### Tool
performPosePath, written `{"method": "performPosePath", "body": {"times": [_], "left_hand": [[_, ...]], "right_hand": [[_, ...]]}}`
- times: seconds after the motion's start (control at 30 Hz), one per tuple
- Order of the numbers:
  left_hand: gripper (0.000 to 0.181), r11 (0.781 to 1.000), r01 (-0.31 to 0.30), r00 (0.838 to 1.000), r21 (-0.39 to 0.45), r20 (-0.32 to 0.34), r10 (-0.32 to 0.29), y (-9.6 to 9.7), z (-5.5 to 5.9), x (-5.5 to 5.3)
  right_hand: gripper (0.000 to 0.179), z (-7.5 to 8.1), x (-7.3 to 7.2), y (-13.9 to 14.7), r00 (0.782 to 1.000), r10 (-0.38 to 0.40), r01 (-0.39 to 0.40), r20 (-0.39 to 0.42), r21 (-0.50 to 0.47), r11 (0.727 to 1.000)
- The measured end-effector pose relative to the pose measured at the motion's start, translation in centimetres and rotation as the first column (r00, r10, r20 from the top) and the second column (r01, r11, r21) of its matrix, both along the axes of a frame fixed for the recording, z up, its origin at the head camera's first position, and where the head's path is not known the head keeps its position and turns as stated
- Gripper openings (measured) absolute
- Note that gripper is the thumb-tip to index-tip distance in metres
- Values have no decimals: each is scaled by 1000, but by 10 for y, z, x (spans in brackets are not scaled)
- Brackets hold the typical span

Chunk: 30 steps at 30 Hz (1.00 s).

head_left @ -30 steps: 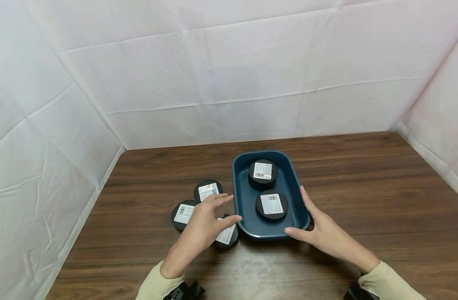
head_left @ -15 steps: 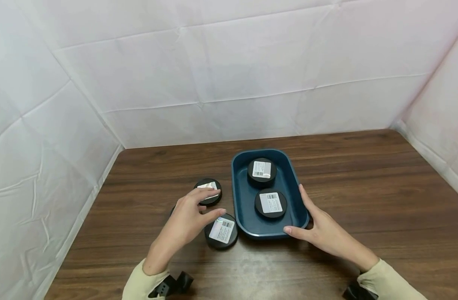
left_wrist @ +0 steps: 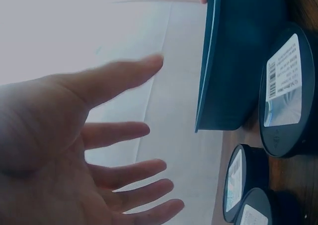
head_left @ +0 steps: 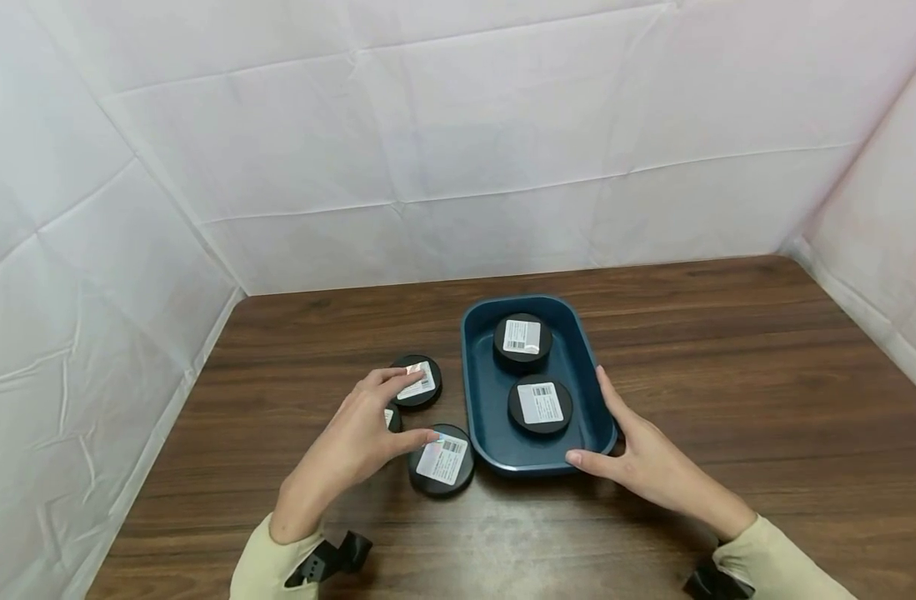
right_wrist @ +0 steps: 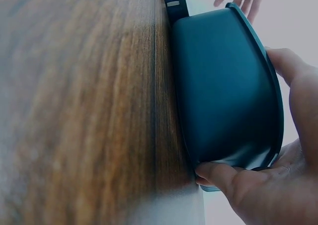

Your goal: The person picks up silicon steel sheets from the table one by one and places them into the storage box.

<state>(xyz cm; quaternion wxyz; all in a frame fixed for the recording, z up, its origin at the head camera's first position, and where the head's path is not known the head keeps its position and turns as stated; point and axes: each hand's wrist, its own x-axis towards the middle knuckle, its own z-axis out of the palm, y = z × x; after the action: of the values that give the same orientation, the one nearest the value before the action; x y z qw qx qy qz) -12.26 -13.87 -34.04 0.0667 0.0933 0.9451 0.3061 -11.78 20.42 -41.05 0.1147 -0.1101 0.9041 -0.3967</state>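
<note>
My left hand (head_left: 345,442) hovers with fingers spread and nothing in them, over a group of flat round black containers with white barcode labels. The near container (head_left: 441,461) lies beside the tray, the far one (head_left: 417,382) sits under my fingertips in the head view, and a third (head_left: 392,418) is mostly hidden behind the hand. My right hand (head_left: 638,454) grips the near right corner of a dark blue rectangular tray (head_left: 495,458), thumb on the front rim and fingers along the side. In the tray stand a far black container (head_left: 523,342) and a nearer one (head_left: 540,406).
The brown wooden table (head_left: 728,375) carries everything. White fabric (head_left: 465,125) hangs behind and on both sides of it. A dark strap with a small device (head_left: 330,560) is worn on the left wrist.
My left hand has drawn back to the left, away from the tray's edge, exposing more of the near container. My right hand stays at the tray's corner.
</note>
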Motion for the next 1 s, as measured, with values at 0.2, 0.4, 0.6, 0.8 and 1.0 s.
{"method": "performPosePath", "body": {"times": [0.2, 0.4, 0.6, 0.8, 1.0], "left_hand": [[85, 997, 69, 997, -35, 46, -67, 0, -4, -2], [90, 992, 106, 993, -74, 49, -103, 2, -7, -1], [93, 989, 118, 992, -93, 59, -113, 8, -13, 0], [96, 981, 157, 987, -112, 56, -152, 13, -21, 1], [99, 974, 199, 979, -106, 63, -193, 20, -29, 0]], "right_hand": [[113, 0, 0, 0, 1000, -5, 5, 10, 2, 1000], [114, 1, -1, 0, 1000, -8, 8, 3, 14, 1000], [114, -2, 0, 0, 1000, -9, 9, -19, 21, 1000], [114, -2, 0, 0, 1000, -11, 12, -26, 20, 1000], [114, -1, 0, 0, 999, -15, 15, -29, 17, 1000]]}}
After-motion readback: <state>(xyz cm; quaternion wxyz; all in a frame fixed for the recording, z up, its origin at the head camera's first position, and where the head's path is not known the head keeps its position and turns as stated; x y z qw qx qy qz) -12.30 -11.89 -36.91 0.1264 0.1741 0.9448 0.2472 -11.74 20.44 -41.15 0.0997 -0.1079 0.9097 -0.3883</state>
